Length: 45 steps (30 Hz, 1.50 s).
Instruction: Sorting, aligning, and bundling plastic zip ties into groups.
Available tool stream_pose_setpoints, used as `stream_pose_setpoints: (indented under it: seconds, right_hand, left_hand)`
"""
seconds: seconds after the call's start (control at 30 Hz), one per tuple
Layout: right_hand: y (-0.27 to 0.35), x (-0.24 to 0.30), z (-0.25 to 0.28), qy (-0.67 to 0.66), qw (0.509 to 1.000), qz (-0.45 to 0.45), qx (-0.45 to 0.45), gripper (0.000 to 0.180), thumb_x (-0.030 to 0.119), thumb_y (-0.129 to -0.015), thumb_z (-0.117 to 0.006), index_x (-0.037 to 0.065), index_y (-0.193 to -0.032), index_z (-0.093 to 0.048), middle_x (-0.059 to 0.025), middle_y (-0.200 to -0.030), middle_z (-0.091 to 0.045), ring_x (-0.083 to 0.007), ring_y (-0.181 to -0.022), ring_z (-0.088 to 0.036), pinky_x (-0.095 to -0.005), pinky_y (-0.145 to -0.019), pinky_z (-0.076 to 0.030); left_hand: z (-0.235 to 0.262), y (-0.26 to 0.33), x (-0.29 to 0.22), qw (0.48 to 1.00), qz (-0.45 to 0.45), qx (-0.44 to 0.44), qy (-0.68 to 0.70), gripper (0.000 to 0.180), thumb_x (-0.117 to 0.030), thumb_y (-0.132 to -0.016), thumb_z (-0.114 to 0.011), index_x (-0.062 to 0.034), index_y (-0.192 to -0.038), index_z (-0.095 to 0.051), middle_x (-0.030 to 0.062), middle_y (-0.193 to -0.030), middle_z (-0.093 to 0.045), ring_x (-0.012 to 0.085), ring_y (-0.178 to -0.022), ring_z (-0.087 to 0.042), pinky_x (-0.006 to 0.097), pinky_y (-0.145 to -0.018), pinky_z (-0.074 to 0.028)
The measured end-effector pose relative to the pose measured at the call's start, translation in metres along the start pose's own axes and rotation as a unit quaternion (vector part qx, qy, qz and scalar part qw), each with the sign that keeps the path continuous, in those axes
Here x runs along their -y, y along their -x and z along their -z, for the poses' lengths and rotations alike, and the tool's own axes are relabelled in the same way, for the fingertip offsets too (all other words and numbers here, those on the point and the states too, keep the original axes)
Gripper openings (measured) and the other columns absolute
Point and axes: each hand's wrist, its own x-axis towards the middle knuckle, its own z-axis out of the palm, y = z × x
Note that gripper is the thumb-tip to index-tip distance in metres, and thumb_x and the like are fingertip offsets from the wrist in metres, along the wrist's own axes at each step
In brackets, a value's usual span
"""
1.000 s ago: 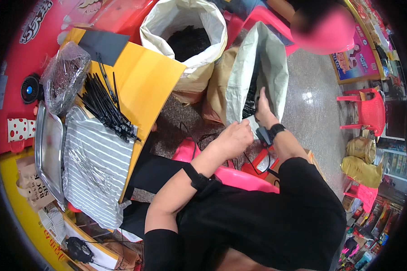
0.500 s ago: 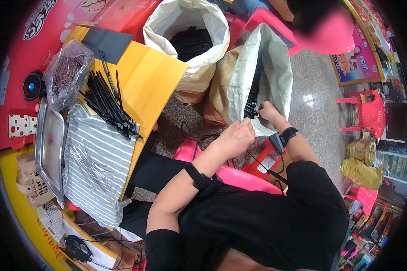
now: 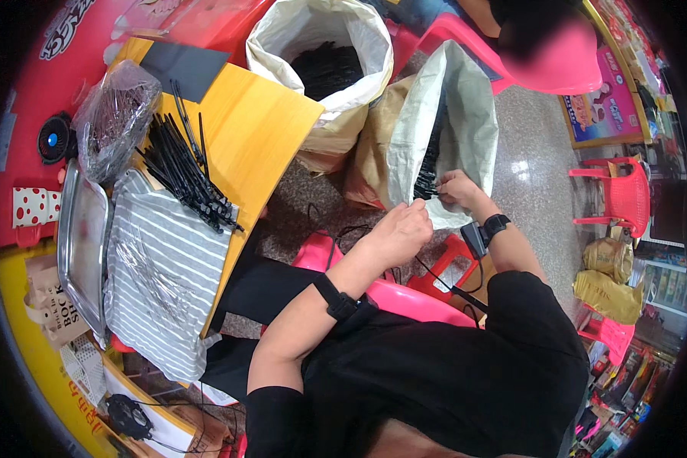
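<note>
A pale woven sack (image 3: 466, 130) stands open in front of me, with a bundle of thin black strips (image 3: 429, 156) inside. At its mouth my right hand (image 3: 458, 188) has its fingers closed on the ends of some strips. My left hand (image 3: 406, 227) is closed in a fist at the sack's near rim, close beside the right one. What its fingers hold is hidden. More black strips (image 3: 177, 164) lie in a loose heap on the yellow table (image 3: 271, 114) to the left, partly over a grey striped cloth (image 3: 168, 282).
Another woven sack (image 3: 271, 42) of black strips stands behind, left. A plastic-wrapped bundle (image 3: 114, 118), a dark flat sheet (image 3: 183, 69) and a metal tray (image 3: 88, 244) are at left. A person sits on a pink chair (image 3: 454, 38) at the back. A red chair (image 3: 618, 195) stands at right.
My right hand has shifted slightly, its fingers now lower over the ends of the strips. The left hand stays almost in place. The whole view has shifted a little.
</note>
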Motion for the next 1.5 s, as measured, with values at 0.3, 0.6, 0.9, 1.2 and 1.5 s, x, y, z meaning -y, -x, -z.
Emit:
stream_pose_setpoints:
  seconds: [0.3,0.6,0.9,1.2,1.5]
  right_hand:
    - [0.005,0.006,-0.015,0.214,0.972,0.092,-0.036,0.008,0.001,-0.078,-0.066,-0.006,-0.081,-0.065,-0.0064,-0.06,-0.058,-0.0149,-0.05,-0.055,-0.0286,-0.044,-0.043]
    - [-0.003,0.005,-0.017,0.274,0.96,0.038,-0.04,0.019,0.007,-0.071,-0.076,-0.008,-0.078,-0.066,-0.0151,-0.067,-0.064,-0.0219,-0.06,-0.062,-0.0357,-0.061,-0.05]
    - [0.004,0.013,-0.029,0.344,0.897,0.216,-0.174,0.025,0.013,-0.068,-0.076,-0.005,-0.074,-0.061,-0.0148,-0.066,-0.062,-0.0277,-0.062,-0.059,-0.0426,-0.059,-0.045]
    - [-0.003,0.04,-0.046,0.388,0.859,0.327,-0.068,0.018,0.016,-0.067,-0.066,0.0,-0.074,-0.065,-0.0222,-0.077,-0.063,-0.0377,-0.079,-0.062,-0.0444,-0.068,-0.049]
    - [0.0,0.041,0.0,0.367,0.882,0.295,-0.008,0.021,0.013,-0.067,-0.064,-0.002,-0.081,-0.067,-0.0237,-0.077,-0.064,-0.0374,-0.071,-0.063,-0.0427,-0.063,-0.049]
  left_hand:
    - [-0.001,0.002,0.001,1.0,-0.003,-0.015,-0.001,0.008,-0.005,-0.069,-0.056,-0.0005,-0.075,-0.061,0.0115,-0.082,-0.059,0.0262,-0.091,-0.055,0.038,-0.074,-0.048]
    - [0.001,0.002,-0.001,1.0,0.003,-0.02,0.005,0.007,-0.004,-0.069,-0.057,-0.0011,-0.074,-0.061,0.0104,-0.082,-0.059,0.0263,-0.091,-0.055,0.038,-0.076,-0.049]
    - [0.004,0.005,0.004,1.0,0.006,-0.018,-0.002,0.006,-0.003,-0.067,-0.059,-0.0016,-0.073,-0.06,0.0109,-0.081,-0.058,0.0263,-0.09,-0.055,0.036,-0.076,-0.05]
    - [0.01,0.001,0.007,0.999,0.002,-0.054,0.007,0.008,-0.001,-0.064,-0.059,-0.0007,-0.072,-0.058,0.0122,-0.08,-0.058,0.0278,-0.09,-0.055,0.037,-0.076,-0.05]
    - [0.009,0.008,0.007,0.995,-0.009,-0.094,0.006,0.005,0.0,-0.066,-0.057,-0.0008,-0.07,-0.056,0.0124,-0.077,-0.056,0.0289,-0.087,-0.054,0.037,-0.076,-0.049]
